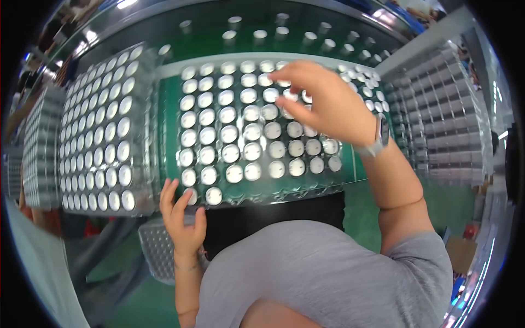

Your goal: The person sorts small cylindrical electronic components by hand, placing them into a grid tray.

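A clear plastic tray [249,192] lies in front of me, filled with rows of small round white-topped cylindrical pieces [230,152]. Over its right half hovers my right hand [328,104], thumb and fingers apart, with no piece visible between them. It hides several pieces beneath it. At the tray's near left corner is my left hand [185,225], its fingers spread. Its fingertips lie beside the corner piece [191,197] and partly cover it; whether they touch the piece or only the tray edge I cannot tell. Some cells along the tray's near edge hold no piece.
To the left stands a stack of filled trays [98,136]. Stacked clear trays [443,109] rise on the right. Beyond a pale rail [246,57], loose pieces [260,34] stand on a green belt. More pieces [377,104] cluster right of the tray. A tray [156,249] sits lower left.
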A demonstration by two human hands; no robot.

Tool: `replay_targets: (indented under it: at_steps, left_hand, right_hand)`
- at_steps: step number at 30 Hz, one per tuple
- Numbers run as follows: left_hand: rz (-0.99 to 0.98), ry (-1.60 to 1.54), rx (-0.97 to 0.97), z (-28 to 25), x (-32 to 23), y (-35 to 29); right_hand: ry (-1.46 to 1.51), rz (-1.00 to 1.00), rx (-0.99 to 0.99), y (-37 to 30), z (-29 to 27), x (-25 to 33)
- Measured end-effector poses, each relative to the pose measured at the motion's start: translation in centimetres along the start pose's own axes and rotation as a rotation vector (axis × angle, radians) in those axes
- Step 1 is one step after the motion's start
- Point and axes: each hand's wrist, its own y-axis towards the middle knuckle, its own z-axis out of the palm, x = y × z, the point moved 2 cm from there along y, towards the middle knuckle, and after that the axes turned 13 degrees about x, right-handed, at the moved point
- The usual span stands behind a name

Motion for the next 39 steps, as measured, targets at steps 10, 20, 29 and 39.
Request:
replay_targets:
  at_steps: [10, 20, 29, 39]
  left_hand:
    - [0.291, 0.181, -0.239, 0.4, -2.6, 1.5]
    - [0.317, -0.184, -0.412, 0.9, -4.0, 3.7]
    - [0.288, -0.335, -0.238, -0.3, -6.7, 9.8]
    - [0.177, -0.585, 0.294, 3.0, -11.2, 19.6]
  right_hand:
    - [-0.412, 0.668, 0.254, 3.2, -3.3, -23.8]
    - [-0.231, 0.369, 0.345, 8.0, 0.4, -24.5]
    - [0.087, 0.206, 0.052, 7.4, -2.6, -17.6]
    - [1.240, 0.330, 0.243, -1.3, 1.1, -1.7]
